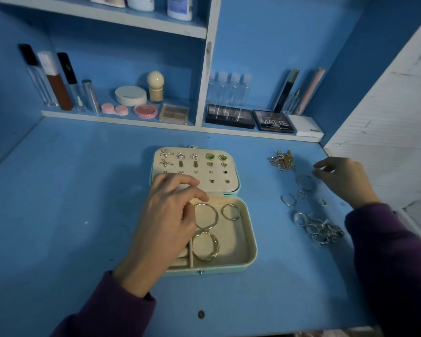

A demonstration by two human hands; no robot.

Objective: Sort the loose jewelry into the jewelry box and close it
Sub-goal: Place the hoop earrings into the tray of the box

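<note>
Open at the desk's centre: jewelry box (252, 254), earring-studded lid panel (202, 167) folded back at 12 o'clock, bangles (215, 249) already lying in the tray. Over the tray's 9 o'clock side, left hand (168, 215), fingers loosely bent and spread, nothing seen in them.

Well apart from the box, loose on the blue top: chain heap (282, 160) at 2 o'clock, thin hoop (305, 182) and small rings (289, 200) at 3, ring pile (319, 229) at 4. Just past the thin hoop, right hand (343, 181), thumb and forefinger parted, nothing gripped; cannot tell whether a fingertip touches the wire.

Probably light, stiff, slick metal, apt to skate on the smooth surface. Pinch the hoop across its rim, tipping it up off the top. Gather the limp chains bunched, from the middle, to avoid tangles.
</note>
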